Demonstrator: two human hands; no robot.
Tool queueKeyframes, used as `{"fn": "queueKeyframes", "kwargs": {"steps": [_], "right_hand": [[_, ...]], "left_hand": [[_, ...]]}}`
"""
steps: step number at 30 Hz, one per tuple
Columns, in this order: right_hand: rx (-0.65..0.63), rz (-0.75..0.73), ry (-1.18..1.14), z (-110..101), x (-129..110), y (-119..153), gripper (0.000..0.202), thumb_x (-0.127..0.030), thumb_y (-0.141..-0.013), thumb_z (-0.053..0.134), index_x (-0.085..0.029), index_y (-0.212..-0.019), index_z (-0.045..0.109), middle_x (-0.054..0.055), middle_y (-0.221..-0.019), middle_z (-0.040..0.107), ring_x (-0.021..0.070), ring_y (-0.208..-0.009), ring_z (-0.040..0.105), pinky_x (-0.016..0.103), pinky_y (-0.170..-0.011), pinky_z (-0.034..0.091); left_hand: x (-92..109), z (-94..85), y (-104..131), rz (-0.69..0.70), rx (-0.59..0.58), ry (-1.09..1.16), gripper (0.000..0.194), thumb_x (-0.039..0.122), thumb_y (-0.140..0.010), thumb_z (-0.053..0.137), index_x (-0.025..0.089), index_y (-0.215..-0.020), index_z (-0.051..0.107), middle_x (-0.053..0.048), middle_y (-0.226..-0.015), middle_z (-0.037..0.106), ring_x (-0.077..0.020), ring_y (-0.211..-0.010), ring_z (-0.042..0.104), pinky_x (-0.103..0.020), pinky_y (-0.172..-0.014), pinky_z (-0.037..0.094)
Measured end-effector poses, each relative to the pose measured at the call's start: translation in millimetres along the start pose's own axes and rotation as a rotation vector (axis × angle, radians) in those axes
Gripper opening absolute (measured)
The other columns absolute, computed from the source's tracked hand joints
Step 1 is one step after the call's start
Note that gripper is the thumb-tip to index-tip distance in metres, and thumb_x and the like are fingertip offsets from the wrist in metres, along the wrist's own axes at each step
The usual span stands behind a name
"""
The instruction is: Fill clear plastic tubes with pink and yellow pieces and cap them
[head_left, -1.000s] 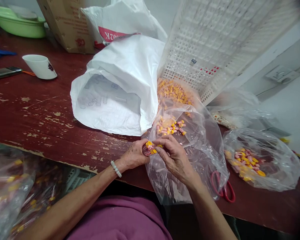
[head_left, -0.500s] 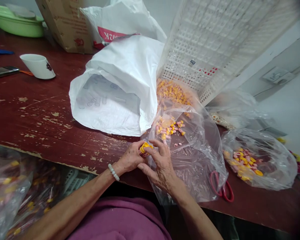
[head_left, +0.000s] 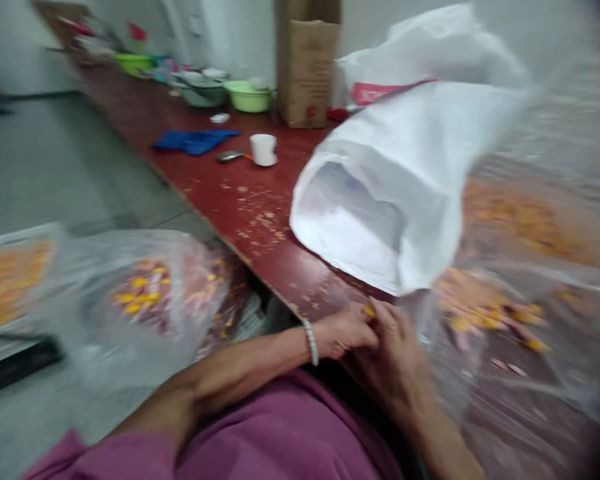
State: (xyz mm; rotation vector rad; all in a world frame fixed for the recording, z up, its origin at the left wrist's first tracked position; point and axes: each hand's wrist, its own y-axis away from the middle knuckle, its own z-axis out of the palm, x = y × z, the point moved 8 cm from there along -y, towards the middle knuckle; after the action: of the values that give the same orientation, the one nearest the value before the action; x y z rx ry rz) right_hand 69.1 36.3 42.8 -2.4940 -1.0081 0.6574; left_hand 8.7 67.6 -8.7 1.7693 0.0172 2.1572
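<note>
My left hand, with a beaded bracelet at the wrist, is closed around small yellow-capped pieces at the table's front edge. My right hand presses against it from the right; motion blur hides what its fingers hold, if anything. Just beyond the hands lies a white sack with its mouth facing me. To the right, more yellow-and-pink pieces lie on clear plastic, with a blurred orange-yellow heap behind them.
A white cup, blue cloth, cardboard box and green basin stand along the red table. At the lower left, clear bags hold yellow and pink pieces beside a tray of orange ones.
The view has swung left, bringing the floor, bags and far table into sight. My right hand has closed in against my left; fewer yellow caps show between them.
</note>
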Motion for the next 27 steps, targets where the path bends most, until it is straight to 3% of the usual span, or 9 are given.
{"fn": "queueKeyframes", "kwargs": {"steps": [7, 11, 13, 14, 17, 19, 22, 23, 27], "right_hand": [[0.006, -0.29, -0.036, 37, -68, -37, 0.057, -0.044, -0.081, 0.052, -0.022, -0.132, 0.04, 0.014, -0.106, 0.061, 0.0285, -0.091, 0.06, 0.041, -0.074, 0.052], [-0.139, -0.339, -0.225, 64, -118, -59, 0.07, -0.046, -0.073, 0.062, -0.023, -0.134, 0.037, 0.016, -0.124, 0.05, 0.0319, -0.105, 0.055, 0.046, -0.08, 0.052], [-0.182, -0.305, -0.327, 73, -132, -66, 0.084, -0.051, -0.07, 0.065, -0.022, -0.14, 0.029, 0.018, -0.139, 0.034, 0.0367, -0.119, 0.045, 0.053, -0.087, 0.049], [-0.19, -0.287, -0.366, 76, -134, -68, 0.088, -0.052, -0.069, 0.065, -0.022, -0.141, 0.025, 0.019, -0.143, 0.028, 0.038, -0.125, 0.04, 0.056, -0.09, 0.047], [-0.235, -0.248, -0.439, 84, -126, -70, 0.071, -0.041, -0.079, 0.06, -0.026, -0.14, 0.028, 0.015, -0.143, 0.029, 0.0341, -0.129, 0.037, 0.055, -0.095, 0.045], [-0.277, -0.239, -0.472, 89, -117, -68, 0.056, -0.031, -0.082, 0.055, -0.028, -0.135, 0.036, 0.013, -0.14, 0.034, 0.0299, -0.125, 0.043, 0.05, -0.095, 0.047], [-0.352, -0.228, -0.528, 94, -112, -63, 0.049, -0.022, -0.082, 0.054, -0.028, -0.129, 0.041, 0.013, -0.135, 0.038, 0.026, -0.119, 0.05, 0.044, -0.093, 0.051], [-0.382, -0.223, -0.547, 95, -113, -62, 0.049, -0.02, -0.082, 0.054, -0.027, -0.128, 0.042, 0.013, -0.135, 0.039, 0.0251, -0.117, 0.051, 0.042, -0.093, 0.051], [-0.449, -0.185, -0.585, 95, -114, -63, 0.051, -0.015, -0.079, 0.056, -0.023, -0.128, 0.042, 0.013, -0.137, 0.037, 0.023, -0.122, 0.047, 0.039, -0.098, 0.047]], "left_hand": [[-12, -64.7, 52, -0.046, 0.238, 0.413, 0.019, 0.01, -0.04, 0.062, 0.021, -0.042, 0.047, -0.001, -0.053, 0.054, -0.0117, -0.048, 0.043, -0.029, -0.046, 0.035], [-3, -119.3, 107, -0.011, 0.338, 0.423, 0.017, 0.009, -0.041, 0.065, 0.017, -0.051, 0.054, -0.001, -0.057, 0.055, -0.0119, -0.053, 0.049, -0.027, -0.051, 0.041], [7, -164.6, 140, 0.029, 0.409, 0.328, 0.019, 0.01, -0.043, 0.069, 0.014, -0.058, 0.057, -0.001, -0.063, 0.057, -0.0119, -0.056, 0.052, -0.026, -0.054, 0.044], [12, -197.0, 159, 0.057, 0.524, 0.243, 0.019, 0.011, -0.045, 0.07, 0.014, -0.059, 0.058, -0.002, -0.066, 0.058, -0.0114, -0.057, 0.052, -0.026, -0.054, 0.044], [30, -301.6, 226, 0.091, 0.996, -0.108, 0.021, 0.018, -0.051, 0.069, 0.014, -0.068, 0.057, -0.003, -0.074, 0.061, -0.0121, -0.064, 0.054, -0.024, -0.056, 0.045], [30, -355.7, 265, -0.08, 1.267, -0.335, 0.026, 0.022, -0.051, 0.068, 0.015, -0.073, 0.055, 0.002, -0.068, 0.058, -0.0101, -0.058, 0.051, -0.021, -0.052, 0.04], [24, -397.9, 290, -0.213, 1.36, -0.44, 0.031, 0.026, -0.053, 0.069, 0.014, -0.076, 0.051, 0.006, -0.059, 0.054, -0.009, -0.054, 0.046, -0.019, -0.05, 0.033], [21, -405.5, 295, -0.37, 1.366, -0.579, 0.031, 0.031, -0.055, 0.068, 0.015, -0.073, 0.049, 0.007, -0.055, 0.052, -0.0087, -0.053, 0.045, -0.019, -0.051, 0.031], [11, -430.2, 297, -0.463, 1.291, -0.756, 0.035, 0.044, -0.058, 0.064, 0.018, -0.074, 0.047, 0.008, -0.052, 0.054, -0.0141, -0.064, 0.052, -0.019, -0.059, 0.032]]}}
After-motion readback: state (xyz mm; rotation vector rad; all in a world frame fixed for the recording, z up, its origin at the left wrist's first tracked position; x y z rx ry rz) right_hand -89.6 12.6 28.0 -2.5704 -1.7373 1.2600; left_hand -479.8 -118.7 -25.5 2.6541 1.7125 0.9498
